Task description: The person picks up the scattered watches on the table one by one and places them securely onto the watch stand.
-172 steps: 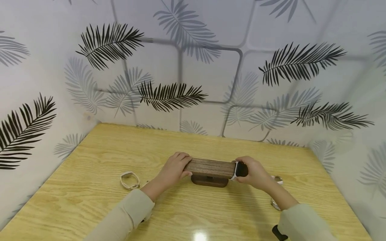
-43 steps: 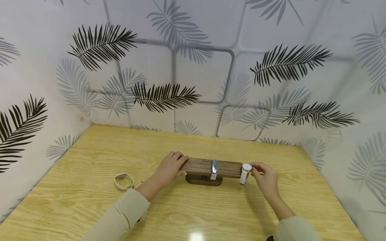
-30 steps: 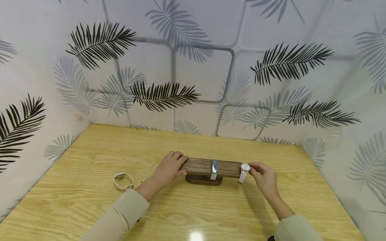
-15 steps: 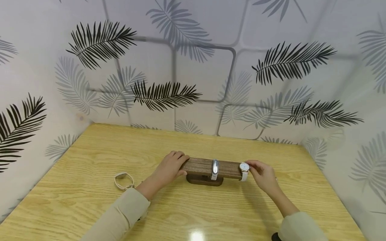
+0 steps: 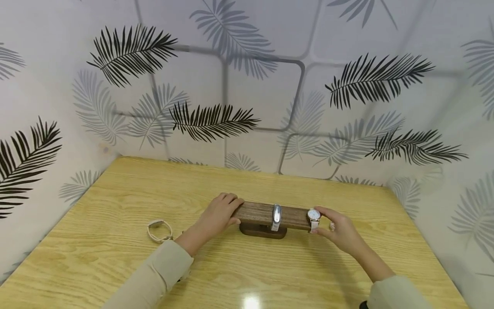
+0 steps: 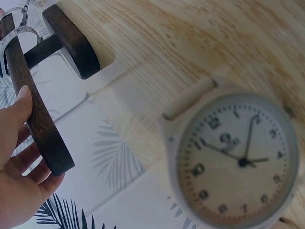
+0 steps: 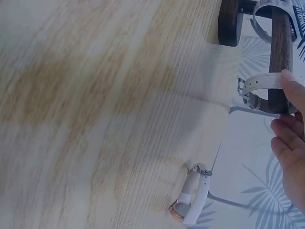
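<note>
A dark wooden T-shaped watch stand [image 5: 254, 212] stands on the table. My left hand [image 5: 217, 219] grips the left end of its bar; in the left wrist view the thumb lies along one side and the fingers curl round the other. Around the middle of the bar sits a fitness band [image 5: 276, 216] with a pale strap. At the bar's right end hangs a round white-faced wristwatch [image 5: 314, 215], its white strap buckled in a loop. My right hand [image 5: 343, 234] pinches this watch, index finger by the case and thumb on the strap.
A cream-strapped watch [image 5: 159, 231] lies on the table at left. Beside the right hand lies a white-strapped watch [image 7: 193, 193]. A numbered-dial watch [image 6: 238, 162] looms close in the left wrist view. Something black [image 5: 363, 304] shows beside the right sleeve. A leaf-patterned backdrop [image 5: 251, 86] rises behind.
The fitness band, held at the bar's right end 5.7 seconds ago, now sits mid-bar. The white-faced watch has slid leftward onto the right end, and my right thumb has moved down to its strap.
</note>
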The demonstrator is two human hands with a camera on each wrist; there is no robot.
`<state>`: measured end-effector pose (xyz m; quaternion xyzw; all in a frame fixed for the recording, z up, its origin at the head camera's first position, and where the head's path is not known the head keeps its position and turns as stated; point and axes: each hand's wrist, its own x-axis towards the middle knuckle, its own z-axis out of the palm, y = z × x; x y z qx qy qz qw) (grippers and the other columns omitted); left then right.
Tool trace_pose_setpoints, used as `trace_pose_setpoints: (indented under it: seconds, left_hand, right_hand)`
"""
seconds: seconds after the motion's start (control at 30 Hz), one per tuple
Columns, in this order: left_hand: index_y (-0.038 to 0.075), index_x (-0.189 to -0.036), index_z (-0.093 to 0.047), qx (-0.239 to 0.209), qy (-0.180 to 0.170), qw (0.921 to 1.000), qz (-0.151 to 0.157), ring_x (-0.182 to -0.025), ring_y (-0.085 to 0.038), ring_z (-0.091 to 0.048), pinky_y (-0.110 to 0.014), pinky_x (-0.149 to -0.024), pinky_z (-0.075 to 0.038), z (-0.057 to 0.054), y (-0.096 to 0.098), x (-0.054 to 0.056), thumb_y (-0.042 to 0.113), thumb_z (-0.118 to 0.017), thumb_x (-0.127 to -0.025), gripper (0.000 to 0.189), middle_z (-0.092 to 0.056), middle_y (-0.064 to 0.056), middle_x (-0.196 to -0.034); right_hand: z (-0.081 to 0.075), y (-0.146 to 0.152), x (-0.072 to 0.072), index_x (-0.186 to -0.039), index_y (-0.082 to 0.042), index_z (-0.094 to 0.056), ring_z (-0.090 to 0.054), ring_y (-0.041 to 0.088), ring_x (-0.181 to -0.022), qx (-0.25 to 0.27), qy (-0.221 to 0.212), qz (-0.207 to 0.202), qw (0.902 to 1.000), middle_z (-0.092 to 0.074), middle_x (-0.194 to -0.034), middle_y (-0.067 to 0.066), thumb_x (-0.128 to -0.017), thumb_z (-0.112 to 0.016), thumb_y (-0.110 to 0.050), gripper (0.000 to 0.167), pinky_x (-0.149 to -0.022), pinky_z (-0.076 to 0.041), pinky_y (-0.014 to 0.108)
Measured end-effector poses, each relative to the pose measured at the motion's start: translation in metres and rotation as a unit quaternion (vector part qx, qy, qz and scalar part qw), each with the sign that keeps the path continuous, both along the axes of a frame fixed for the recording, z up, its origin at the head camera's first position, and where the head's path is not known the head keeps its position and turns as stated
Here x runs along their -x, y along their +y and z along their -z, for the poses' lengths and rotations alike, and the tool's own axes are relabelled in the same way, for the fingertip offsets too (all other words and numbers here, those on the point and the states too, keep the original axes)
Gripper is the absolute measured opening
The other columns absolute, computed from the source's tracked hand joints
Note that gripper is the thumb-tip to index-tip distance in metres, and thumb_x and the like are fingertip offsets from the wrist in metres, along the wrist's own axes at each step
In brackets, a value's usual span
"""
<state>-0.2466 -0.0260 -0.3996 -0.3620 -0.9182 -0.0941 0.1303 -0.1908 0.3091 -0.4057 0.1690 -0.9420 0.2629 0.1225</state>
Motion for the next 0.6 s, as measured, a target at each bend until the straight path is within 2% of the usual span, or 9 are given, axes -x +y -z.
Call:
trace_pose_setpoints:
  seconds: [0.2, 0.43, 0.6]
  left_hand:
    - [0.007, -0.123, -0.055, -0.003, 0.011, 0.9999, 0.006, -0.110, -0.028, -0.053, -0.039, -0.095, -0.047, 0.002, -0.001, 0.001, 0.033, -0.068, -0.082, 0.050, -0.057, -0.010, -0.116]
    - [0.008, -0.123, -0.055, -0.009, 0.014, 0.9998, 0.008, -0.110, -0.027, -0.053, -0.039, -0.096, -0.046, 0.003, -0.001, 0.001, 0.034, -0.068, -0.081, 0.050, -0.057, -0.010, -0.116]
    - [0.007, -0.123, -0.055, -0.007, 0.010, 0.9999, 0.005, -0.111, -0.028, -0.053, -0.039, -0.096, -0.046, 0.003, -0.001, 0.002, 0.034, -0.067, -0.082, 0.051, -0.057, -0.010, -0.118]
  right_hand:
    - [0.006, -0.001, 0.003, -0.120, 0.004, -0.058, -0.061, 0.037, -0.104, -0.018, 0.041, 0.003, 0.9990, -0.063, -0.115, 0.021, -0.069, -0.079, -0.012, 0.057, -0.083, -0.052, 0.050]
    - [0.010, -0.004, 0.002, -0.118, 0.004, -0.057, -0.062, 0.037, -0.103, -0.028, 0.050, 0.015, 0.9983, -0.064, -0.113, 0.022, -0.070, -0.079, -0.011, 0.055, -0.082, -0.053, 0.048]
    - [0.011, -0.005, 0.002, -0.116, 0.005, -0.058, -0.062, 0.037, -0.101, -0.034, 0.082, 0.013, 0.9960, -0.064, -0.110, 0.022, -0.068, -0.081, -0.009, 0.055, -0.080, -0.054, 0.047]
